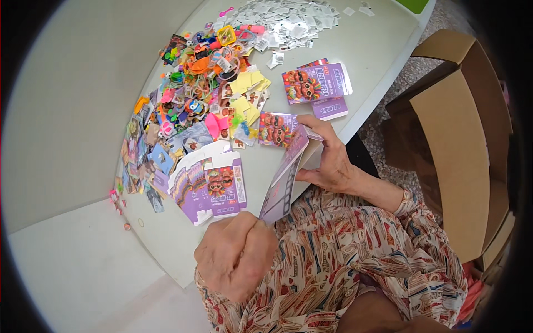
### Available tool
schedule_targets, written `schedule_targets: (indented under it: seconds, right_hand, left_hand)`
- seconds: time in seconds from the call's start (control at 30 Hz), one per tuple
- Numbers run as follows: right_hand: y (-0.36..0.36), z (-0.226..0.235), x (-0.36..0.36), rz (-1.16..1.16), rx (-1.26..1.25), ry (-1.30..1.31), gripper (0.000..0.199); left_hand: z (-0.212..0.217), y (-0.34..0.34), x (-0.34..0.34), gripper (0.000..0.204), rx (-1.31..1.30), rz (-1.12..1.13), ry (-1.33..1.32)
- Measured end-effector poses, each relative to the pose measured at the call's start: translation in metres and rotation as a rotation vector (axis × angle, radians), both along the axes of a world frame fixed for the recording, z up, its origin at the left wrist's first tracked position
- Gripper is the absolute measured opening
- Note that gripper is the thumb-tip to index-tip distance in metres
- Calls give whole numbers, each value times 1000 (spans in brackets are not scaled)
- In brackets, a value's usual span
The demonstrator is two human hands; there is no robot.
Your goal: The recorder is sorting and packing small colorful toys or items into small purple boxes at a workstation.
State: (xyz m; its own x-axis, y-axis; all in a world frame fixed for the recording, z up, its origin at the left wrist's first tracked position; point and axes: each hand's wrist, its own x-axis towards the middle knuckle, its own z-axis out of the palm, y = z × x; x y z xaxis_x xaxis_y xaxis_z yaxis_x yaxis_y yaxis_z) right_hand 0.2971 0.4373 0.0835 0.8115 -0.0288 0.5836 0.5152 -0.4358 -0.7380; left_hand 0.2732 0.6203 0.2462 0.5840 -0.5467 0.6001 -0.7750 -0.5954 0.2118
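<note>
A small purple cardboard box [286,183] is tilted on edge between my hands at the table's near edge, its upper end uncovered. My right hand [330,158] is closed around that upper end, thumb and fingers on opposite sides. My left hand [239,255] is closed at the lower end, its fingertips mostly hidden behind the knuckles. Left of the box lies a fanned stack of flattened purple cartons [208,183]. Just beyond the held box, a purple box [275,129] with a cartoon picture lies on the table.
More purple boxes [316,83] lie overlapped at the right edge of the table [383,50]. Colourful small toys [194,83] are heaped at the left, beside yellow papers [247,83] and picture cards [144,155]. White sachets [294,19] spread at the back. An opened brown carton [452,144] stands at right.
</note>
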Motion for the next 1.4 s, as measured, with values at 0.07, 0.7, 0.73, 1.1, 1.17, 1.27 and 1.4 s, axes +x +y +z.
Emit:
schedule_targets:
  seconds: [0.07,0.7,0.73,1.1,1.17,1.27,1.4]
  right_hand:
    - [0,0,-1,3,15,31,92]
    - [-6,11,-9,-10,-217,-115,90]
    - [-6,10,-11,-22,-222,-106,91]
    - [-2,24,-21,-46,-412,-7,86]
    - [-2,31,-22,-41,-464,43,85]
    - [-4,39,-18,-46,-535,145,82]
    - [-9,42,-14,-113,-552,228,81]
  left_hand:
    - [1,-1,3,35,0,-41,-20]
    - [4,3,17,33,149,-128,17]
    - [0,1,18,33,147,-127,19]
    - [-53,-7,34,30,216,27,-22]
    - [-57,-4,34,27,184,42,67]
    - [-63,12,48,24,-3,49,250]
    - [-92,28,110,22,-211,271,483]
